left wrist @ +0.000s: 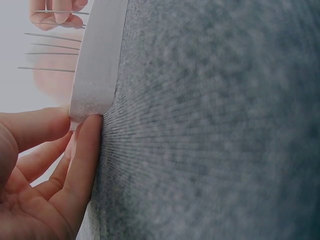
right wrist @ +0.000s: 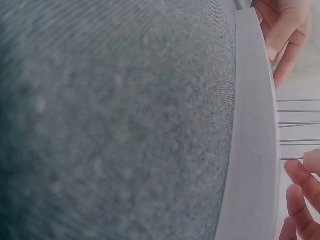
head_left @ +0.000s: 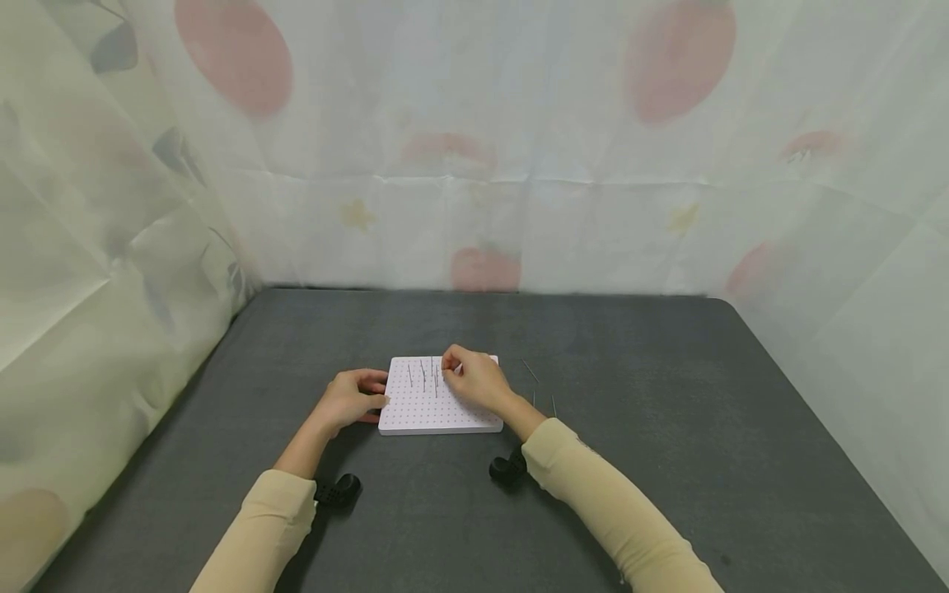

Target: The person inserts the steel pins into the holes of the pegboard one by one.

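A white pegboard (head_left: 415, 418) with rows of small holes lies flat on the table. My left hand (head_left: 347, 401) grips its left edge, thumb on top and fingers against the side, as the left wrist view shows at the board's wall (left wrist: 100, 60). Several thin metal pins (head_left: 424, 379) stand upright in the board's far half. Over the board, my right hand (head_left: 480, 383) pinches another thin metal pin (right wrist: 291, 159) between thumb and index finger. In the right wrist view, that pin's lower end meets the board's face, at the end of the row of standing pins.
Loose metal pins lie on the dark grey table (head_left: 667, 428) right of the board, one slanted pin (head_left: 530, 371) farther back and another pin (head_left: 553, 405) by the right wrist. A patterned white curtain (head_left: 563, 231) hangs behind the table and along both sides.
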A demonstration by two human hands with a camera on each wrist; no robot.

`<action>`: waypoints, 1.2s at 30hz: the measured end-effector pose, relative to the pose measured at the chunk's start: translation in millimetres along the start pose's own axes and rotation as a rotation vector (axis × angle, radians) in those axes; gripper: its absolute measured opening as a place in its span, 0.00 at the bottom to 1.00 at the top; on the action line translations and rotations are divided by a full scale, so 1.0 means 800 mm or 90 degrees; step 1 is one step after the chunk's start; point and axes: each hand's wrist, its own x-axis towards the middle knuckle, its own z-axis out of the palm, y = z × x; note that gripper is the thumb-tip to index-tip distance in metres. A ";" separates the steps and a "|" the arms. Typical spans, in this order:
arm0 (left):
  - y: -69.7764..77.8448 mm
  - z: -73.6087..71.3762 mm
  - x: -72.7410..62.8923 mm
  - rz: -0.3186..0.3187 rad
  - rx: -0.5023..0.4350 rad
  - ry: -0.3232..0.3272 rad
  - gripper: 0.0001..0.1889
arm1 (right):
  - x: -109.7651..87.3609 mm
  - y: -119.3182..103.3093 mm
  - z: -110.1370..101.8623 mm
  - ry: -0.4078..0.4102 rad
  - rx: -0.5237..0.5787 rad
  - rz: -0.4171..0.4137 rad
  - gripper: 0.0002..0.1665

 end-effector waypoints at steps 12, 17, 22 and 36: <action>-0.001 0.002 0.000 0.002 -0.006 0.006 0.25 | -0.004 0.000 -0.012 -0.030 -0.017 0.007 0.08; -0.001 0.002 0.000 -0.002 0.001 0.011 0.25 | -0.007 0.002 -0.024 -0.039 -0.026 0.006 0.08; -0.001 0.002 0.000 -0.003 0.004 0.012 0.25 | -0.011 0.004 -0.036 -0.033 -0.030 -0.021 0.09; 0.000 -0.001 0.000 0.004 -0.003 0.001 0.25 | -0.031 0.019 -0.072 -0.039 -0.008 -0.060 0.11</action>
